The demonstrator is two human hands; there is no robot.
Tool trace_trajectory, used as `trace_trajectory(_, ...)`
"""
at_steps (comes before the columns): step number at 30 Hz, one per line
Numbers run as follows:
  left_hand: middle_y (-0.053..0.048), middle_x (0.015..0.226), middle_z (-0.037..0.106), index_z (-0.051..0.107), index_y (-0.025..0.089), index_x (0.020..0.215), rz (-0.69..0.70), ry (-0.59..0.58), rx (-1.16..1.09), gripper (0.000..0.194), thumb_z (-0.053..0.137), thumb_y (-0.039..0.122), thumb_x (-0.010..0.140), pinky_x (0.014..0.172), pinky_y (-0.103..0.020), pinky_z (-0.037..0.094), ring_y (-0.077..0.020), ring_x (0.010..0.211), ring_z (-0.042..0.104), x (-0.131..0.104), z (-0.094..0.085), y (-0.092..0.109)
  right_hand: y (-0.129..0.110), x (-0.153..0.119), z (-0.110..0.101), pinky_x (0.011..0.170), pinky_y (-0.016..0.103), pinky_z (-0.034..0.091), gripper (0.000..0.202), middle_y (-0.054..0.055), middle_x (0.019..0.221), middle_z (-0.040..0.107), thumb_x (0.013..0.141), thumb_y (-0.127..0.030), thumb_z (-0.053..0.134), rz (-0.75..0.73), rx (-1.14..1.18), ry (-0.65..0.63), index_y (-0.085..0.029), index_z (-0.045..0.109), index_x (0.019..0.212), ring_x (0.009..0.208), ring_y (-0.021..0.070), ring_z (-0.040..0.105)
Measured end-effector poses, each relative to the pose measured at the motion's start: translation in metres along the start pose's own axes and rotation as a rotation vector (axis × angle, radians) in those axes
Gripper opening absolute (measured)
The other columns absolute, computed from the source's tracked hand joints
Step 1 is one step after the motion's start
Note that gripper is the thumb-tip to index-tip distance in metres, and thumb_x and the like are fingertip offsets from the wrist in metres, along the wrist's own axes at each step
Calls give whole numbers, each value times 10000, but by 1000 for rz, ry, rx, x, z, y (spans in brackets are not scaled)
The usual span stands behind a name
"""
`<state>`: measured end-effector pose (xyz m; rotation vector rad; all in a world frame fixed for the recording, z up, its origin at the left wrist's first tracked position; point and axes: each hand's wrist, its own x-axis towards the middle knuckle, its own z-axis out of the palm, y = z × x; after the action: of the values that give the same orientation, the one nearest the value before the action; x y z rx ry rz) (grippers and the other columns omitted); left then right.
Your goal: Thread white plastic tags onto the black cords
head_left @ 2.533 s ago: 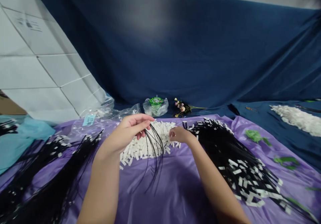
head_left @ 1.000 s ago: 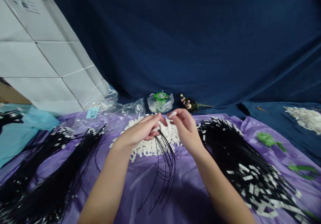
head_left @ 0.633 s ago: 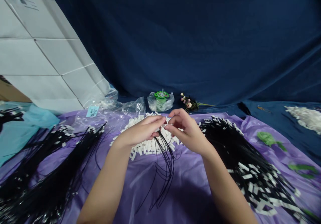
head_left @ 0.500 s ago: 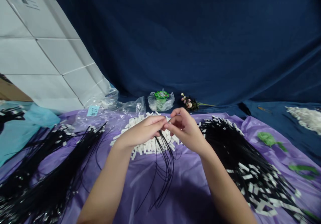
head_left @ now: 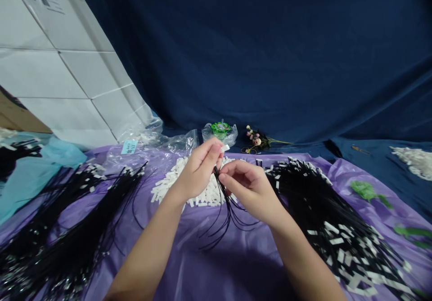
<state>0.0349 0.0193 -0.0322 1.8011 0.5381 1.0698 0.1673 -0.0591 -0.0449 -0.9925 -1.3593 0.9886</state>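
Observation:
My left hand (head_left: 201, 163) is closed, thumb and forefinger pinching a small white strip (head_left: 225, 148) that sticks out past the fingertips. A loose bunch of thin black cords (head_left: 227, 208) dangles below both hands, its upper ends partly hidden by the fingers. With thumb and fingers curled together, my right hand (head_left: 248, 185) pinches at the top of these cords, just below my left hand. Behind and under the hands lies a heap of small white pieces (head_left: 172, 179), the same sort as the strip.
Bundles of black cords with white ends lie on the left (head_left: 91, 229) and right (head_left: 303, 193) of the purple sheet (head_left: 202, 274). At the back are clear plastic bags (head_left: 178, 142), a green-topped container (head_left: 221, 128) and artificial flowers (head_left: 256, 139). A dark blue cloth (head_left: 253, 58) hangs behind.
My left hand has risen and turned, showing the white strip at its fingertips. My right hand has lowered slightly to the cord tops. The cords have swung and spread out.

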Motion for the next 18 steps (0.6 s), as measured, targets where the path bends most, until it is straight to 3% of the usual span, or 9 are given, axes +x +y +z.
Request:
trace_trajectory(7, 23, 668, 446, 481, 187, 823, 46, -5, 160, 332, 358, 444, 992, 611, -253, 354, -104, 612, 421, -2, 4, 3, -5, -4, -1, 504, 204, 371, 118, -10, 716, 560, 898, -266, 566, -53, -230, 64, -170, 593, 833, 566, 75, 475)
trace_trajectory(12, 20, 661, 451, 470, 183, 783, 19, -10, 119, 357, 360, 452, 991, 621, -251, 357, -105, 624, 436, 1, 2, -2, -6, -5, -9, 524, 220, 330, 185, -32, 687, 471, 967, -315, 464, 43, -237, -17, -188, 499, 837, 586, 81, 402)
trace_trajectory(18, 19, 658, 445, 477, 182, 784, 2, -11, 95, 360, 374, 462, 985, 595, -238, 350, -100, 615, 425, 2, 1, -5, -4, -2, -11, 512, 214, 325, 98, -27, 742, 504, 930, -285, 536, 71, -164, -113, -189, 552, 918, 594, 76, 409)
